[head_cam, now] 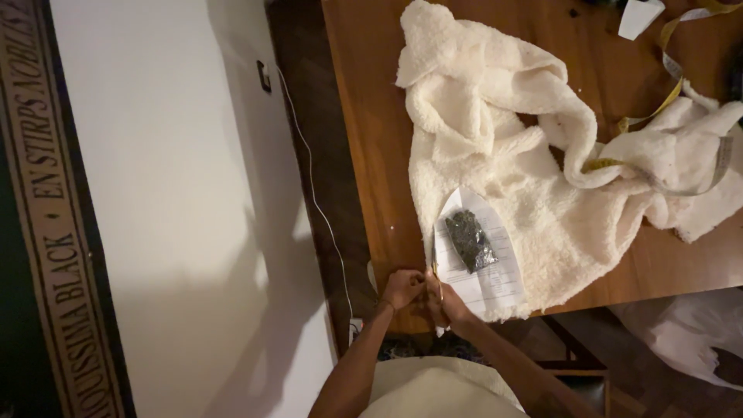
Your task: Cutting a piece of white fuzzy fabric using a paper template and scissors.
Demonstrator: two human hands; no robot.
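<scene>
While both hands are meeting at the near edge of the brown wooden table (371,155), I am seeing the left hand (402,288) and right hand (447,300) pinching the corner of the cream fluffy fleece fabric (495,155) beside a lined white paper sheet (484,282) bearing a small dark packet (470,241). I judge this to be edge-alignment work; the next move is calling for a steady, fine pinch.

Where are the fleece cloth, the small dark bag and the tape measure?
fleece cloth (495,124): head view, on its middle folds.
small dark bag (469,241): head view, on its centre.
tape measure (672,66): head view, on its yellow strip.
</scene>
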